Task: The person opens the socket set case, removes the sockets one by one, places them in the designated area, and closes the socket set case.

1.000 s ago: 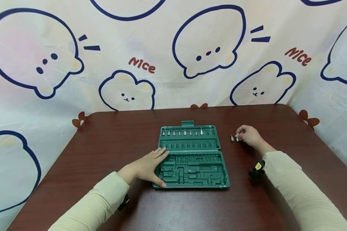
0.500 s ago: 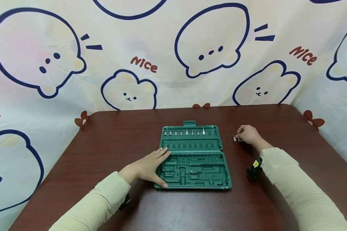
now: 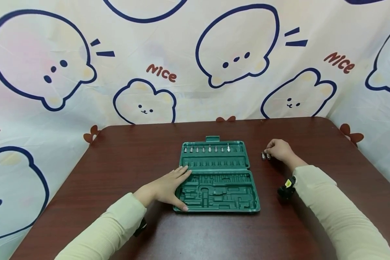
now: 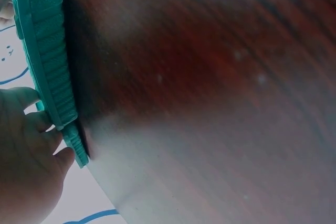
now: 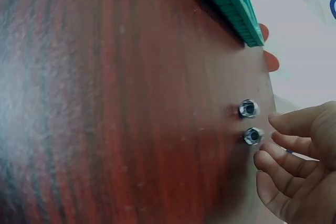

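Observation:
An open green plastic tool case [image 3: 216, 211] lies unfolded on the dark red-brown table. My left hand [image 3: 164, 187] rests on its left edge with fingers spread, thumb at the front corner; in the left wrist view the fingers [image 4: 39, 121] touch the case's side. To the right of the case, two small silver sockets [image 3: 263, 156] sit side by side on the table, hollow ends showing in the right wrist view [image 5: 249, 108]. My right hand [image 3: 281, 150] is just behind and beside them, its thumb and forefinger slightly apart, with nothing visible between them.
A row of several small silver bits [image 3: 209, 148] stands in the upper tray of the case, while its lower tray has shaped recesses. The table [image 3: 133, 144] ends at a patterned cloth backdrop [image 3: 188, 97]. A black wrist camera [image 3: 286, 188] hangs under the right sleeve.
My right fingers have let go of the second socket, which now sits close beside the first. The view shifted slightly; the left hand stays on the case.

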Demonstrator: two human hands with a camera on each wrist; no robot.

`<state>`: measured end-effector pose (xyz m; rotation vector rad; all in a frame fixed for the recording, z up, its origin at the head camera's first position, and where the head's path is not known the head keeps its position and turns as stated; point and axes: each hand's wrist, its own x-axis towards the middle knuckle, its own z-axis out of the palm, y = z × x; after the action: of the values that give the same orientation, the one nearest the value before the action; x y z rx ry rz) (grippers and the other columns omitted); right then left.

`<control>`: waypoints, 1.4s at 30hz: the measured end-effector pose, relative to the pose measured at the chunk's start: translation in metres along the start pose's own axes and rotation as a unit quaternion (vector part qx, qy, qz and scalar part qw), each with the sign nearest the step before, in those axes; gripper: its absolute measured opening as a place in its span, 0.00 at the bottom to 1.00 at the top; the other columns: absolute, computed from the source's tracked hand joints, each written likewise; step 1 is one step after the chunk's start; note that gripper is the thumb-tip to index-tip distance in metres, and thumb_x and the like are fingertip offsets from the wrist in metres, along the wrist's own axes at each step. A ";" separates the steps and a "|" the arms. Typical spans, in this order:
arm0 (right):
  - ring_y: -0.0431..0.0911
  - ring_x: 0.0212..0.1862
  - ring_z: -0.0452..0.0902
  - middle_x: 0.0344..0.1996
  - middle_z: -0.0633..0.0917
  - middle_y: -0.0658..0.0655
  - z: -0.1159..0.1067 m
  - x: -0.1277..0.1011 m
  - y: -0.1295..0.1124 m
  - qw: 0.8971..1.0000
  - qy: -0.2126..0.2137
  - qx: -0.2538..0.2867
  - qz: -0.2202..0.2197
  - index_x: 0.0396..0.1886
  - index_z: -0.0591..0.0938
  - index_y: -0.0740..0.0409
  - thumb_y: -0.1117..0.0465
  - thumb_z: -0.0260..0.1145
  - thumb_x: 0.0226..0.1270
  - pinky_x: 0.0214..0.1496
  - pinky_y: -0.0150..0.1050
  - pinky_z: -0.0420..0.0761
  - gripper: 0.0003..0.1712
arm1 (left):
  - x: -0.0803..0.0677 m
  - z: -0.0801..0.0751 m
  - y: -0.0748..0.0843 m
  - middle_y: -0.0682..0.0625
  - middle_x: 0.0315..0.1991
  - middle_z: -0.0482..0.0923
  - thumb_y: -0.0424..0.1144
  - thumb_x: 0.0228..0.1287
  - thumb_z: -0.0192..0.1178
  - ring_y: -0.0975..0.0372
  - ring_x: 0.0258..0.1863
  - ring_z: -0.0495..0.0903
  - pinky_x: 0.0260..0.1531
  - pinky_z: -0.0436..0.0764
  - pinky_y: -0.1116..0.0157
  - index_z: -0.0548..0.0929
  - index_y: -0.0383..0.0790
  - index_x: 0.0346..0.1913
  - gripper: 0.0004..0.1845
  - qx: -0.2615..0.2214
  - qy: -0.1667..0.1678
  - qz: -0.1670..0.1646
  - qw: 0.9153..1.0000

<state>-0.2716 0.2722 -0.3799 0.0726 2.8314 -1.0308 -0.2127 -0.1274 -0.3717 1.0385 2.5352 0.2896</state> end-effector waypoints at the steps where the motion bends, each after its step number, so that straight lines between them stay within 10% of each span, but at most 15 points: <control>1: 0.48 0.27 0.69 0.26 0.75 0.60 0.000 -0.001 -0.001 1.000 0.002 0.008 0.004 0.34 0.73 0.68 0.64 0.55 0.60 0.26 0.38 0.70 0.09 | 0.000 0.001 0.000 0.46 0.67 0.35 0.68 0.35 0.59 0.54 0.64 0.36 0.58 0.46 0.53 0.43 0.43 0.67 0.59 -0.001 0.000 0.001 1.000; 19: 0.58 0.46 0.69 0.46 0.71 0.68 0.010 0.007 -0.044 0.983 -0.033 0.183 0.006 0.48 0.69 0.68 0.56 0.53 0.64 0.46 0.45 0.71 0.21 | 0.001 -0.001 -0.001 0.46 0.67 0.35 0.69 0.36 0.58 0.54 0.64 0.36 0.58 0.46 0.53 0.43 0.43 0.67 0.59 0.006 0.001 0.004 1.000; 42: 0.53 0.41 0.69 0.43 0.74 0.63 0.061 0.030 -0.086 0.991 -0.027 0.126 -0.038 0.43 0.77 0.66 0.61 0.53 0.63 0.37 0.42 0.71 0.15 | 0.001 0.000 -0.003 0.45 0.67 0.34 0.69 0.35 0.57 0.54 0.64 0.36 0.59 0.44 0.55 0.42 0.43 0.67 0.59 0.007 -0.002 0.004 1.000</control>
<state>-0.3028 0.1675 -0.3752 -0.0403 2.6589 -1.3817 -0.2150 -0.1286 -0.3730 1.0527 2.5342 0.2718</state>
